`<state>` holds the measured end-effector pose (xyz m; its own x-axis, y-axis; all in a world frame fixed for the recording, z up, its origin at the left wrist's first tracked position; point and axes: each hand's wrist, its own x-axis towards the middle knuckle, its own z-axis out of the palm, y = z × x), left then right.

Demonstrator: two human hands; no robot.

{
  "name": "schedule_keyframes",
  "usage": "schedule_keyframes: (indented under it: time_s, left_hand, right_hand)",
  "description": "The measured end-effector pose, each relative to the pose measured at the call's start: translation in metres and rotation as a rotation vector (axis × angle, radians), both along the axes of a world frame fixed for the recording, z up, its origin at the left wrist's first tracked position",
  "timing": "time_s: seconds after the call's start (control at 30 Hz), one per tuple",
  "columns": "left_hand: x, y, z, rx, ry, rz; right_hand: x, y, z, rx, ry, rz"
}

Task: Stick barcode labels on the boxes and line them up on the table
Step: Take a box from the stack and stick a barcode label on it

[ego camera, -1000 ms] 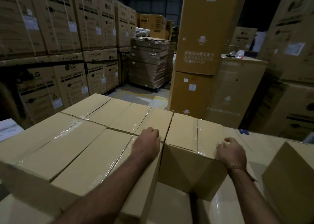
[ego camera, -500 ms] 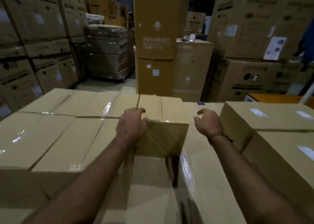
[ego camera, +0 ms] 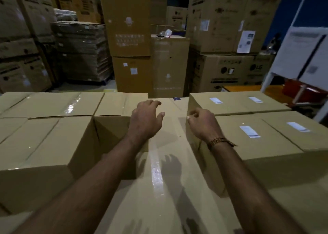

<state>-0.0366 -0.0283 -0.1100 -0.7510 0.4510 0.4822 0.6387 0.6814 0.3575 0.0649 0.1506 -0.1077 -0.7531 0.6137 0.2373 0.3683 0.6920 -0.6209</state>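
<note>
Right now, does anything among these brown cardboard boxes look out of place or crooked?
Nothing looks damaged or spilled. The brown cardboard boxes on the right carry white barcode labels; the boxes on the left show none.

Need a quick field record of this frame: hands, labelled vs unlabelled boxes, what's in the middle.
left hand: left hand open, fingers spread, above the middle brown cardboard box
right hand: right hand loosely curled, holding nothing visible
labelled: brown cardboard boxes on the right, four white barcode labels on top
unlabelled: taped brown cardboard boxes on the left, no labels visible
middle box: clear tape strip along top, no label visible
</note>
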Motion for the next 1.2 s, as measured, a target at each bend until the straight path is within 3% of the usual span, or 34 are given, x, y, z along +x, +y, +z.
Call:
schedule_keyframes:
  time_s: [0.43, 0.6, 0.83, 1.0, 1.1, 1.2]
  left_hand:
    - [0.116, 0.171, -0.064, 0.068, -0.244, -0.053]
    - [0.139, 0.218, -0.074, 0.193, -0.449, -0.067]
    - [0.146, 0.247, -0.076, 0.313, -0.766, -0.120]
    - [0.146, 0.248, -0.085, 0.297, -0.889, -0.104]
    - [0.151, 0.246, -0.087, 0.371, -1.047, -0.100]
    - [0.152, 0.242, -0.091, 0.427, -1.069, -0.096]
  right_hand:
    - [0.137, 0.165, -0.010, 0.111, 0.017, -0.076]
    - [0.158, 0.229, -0.023, 0.232, -0.186, -0.175]
    - [0.164, 0.264, -0.046, 0.316, -0.433, -0.188]
    - [0.162, 0.270, -0.052, 0.349, -0.418, -0.208]
    - [0.160, 0.273, -0.052, 0.316, -0.381, -0.217]
    - [0.158, 0.276, -0.054, 0.240, -0.321, -0.241]
